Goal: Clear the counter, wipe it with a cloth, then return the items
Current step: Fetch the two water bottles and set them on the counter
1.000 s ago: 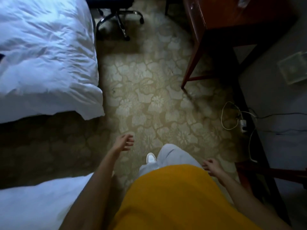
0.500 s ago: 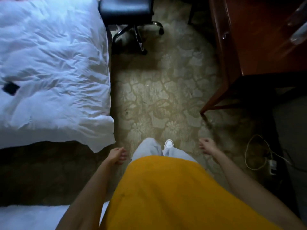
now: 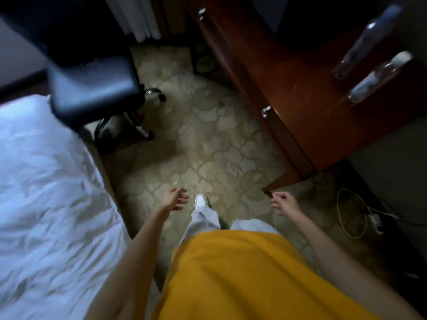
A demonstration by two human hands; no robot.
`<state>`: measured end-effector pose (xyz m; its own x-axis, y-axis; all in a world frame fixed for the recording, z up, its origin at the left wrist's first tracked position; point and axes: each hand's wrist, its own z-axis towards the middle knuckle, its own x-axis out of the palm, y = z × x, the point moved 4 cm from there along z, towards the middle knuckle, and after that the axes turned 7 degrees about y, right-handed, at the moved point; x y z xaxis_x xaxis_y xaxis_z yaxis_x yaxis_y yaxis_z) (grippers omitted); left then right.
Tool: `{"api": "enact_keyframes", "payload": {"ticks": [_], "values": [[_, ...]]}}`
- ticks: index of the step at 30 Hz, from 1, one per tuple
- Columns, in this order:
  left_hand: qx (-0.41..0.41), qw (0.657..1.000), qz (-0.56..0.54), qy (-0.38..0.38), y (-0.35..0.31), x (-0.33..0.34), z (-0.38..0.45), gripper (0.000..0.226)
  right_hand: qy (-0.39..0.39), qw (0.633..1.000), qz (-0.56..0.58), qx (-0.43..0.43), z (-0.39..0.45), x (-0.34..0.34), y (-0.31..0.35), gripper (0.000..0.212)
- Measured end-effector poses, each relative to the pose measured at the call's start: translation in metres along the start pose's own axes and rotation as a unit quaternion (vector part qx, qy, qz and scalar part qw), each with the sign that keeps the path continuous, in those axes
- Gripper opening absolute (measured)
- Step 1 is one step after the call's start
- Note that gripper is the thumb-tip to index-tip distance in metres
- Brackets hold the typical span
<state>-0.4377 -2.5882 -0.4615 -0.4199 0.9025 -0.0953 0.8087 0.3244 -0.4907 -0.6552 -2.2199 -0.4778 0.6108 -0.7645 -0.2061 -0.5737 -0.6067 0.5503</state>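
Observation:
A dark red wooden desk point(image 3: 307, 93) with drawer knobs fills the upper right. Two clear plastic bottles point(image 3: 379, 76) lie blurred on its top, near the right edge of the view. My left hand point(image 3: 174, 199) hangs over the carpet with loosely curled fingers and holds nothing. My right hand point(image 3: 283, 204) hangs the same way, just below the desk's near corner, also holding nothing. No cloth is in view.
A white bed point(image 3: 48, 204) runs along the left. A black swivel chair point(image 3: 92, 88) stands at its far end. A patterned carpet aisle point(image 3: 208, 146) lies between bed and desk. White cables and a plug point(image 3: 360, 215) lie on the floor at right.
I have walked forward along the aisle. The desk and its bottles have come closer and larger, the chair now sits at upper left. Both hands still swing loose.

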Motion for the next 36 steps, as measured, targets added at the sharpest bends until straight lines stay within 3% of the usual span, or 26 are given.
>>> {"api": "enact_keyframes", "payload": {"ticks": [7,12,14,16,20,24,29,36], "values": [[0.127,0.981,0.109,0.099,-0.252,0.035,0.071,0.032,-0.176,0.963,0.162,-0.128,-0.008,-0.022,0.106,0.025],[0.233,0.942,0.145,0.192,-0.374,0.138,0.091,0.046,-0.323,0.911,0.189,-0.176,0.02,-0.083,0.173,0.065],[0.275,0.922,0.154,0.223,-0.419,0.18,0.094,0.05,-0.336,0.896,0.218,-0.191,0.039,-0.114,0.198,0.074],[0.268,0.913,0.139,0.273,-0.458,0.222,0.102,0.055,-0.352,0.883,0.245,-0.192,0.058,-0.144,0.218,0.086],[0.313,0.874,0.185,0.322,-0.532,0.3,0.113,0.08,-0.391,0.854,0.281,-0.196,0.084,-0.203,0.249,0.112],[0.373,0.826,0.252,0.338,-0.59,0.365,0.126,0.1,-0.414,0.846,0.282,-0.181,0.103,-0.247,0.266,0.111],[0.362,0.771,0.354,0.387,-0.621,0.43,0.157,0.124,-0.431,0.836,0.289,-0.176,0.12,-0.271,0.282,0.116],[0.336,0.736,0.389,0.44,-0.616,0.477,0.165,0.096,-0.434,0.831,0.309,-0.162,0.123,-0.276,0.309,0.086]]}}
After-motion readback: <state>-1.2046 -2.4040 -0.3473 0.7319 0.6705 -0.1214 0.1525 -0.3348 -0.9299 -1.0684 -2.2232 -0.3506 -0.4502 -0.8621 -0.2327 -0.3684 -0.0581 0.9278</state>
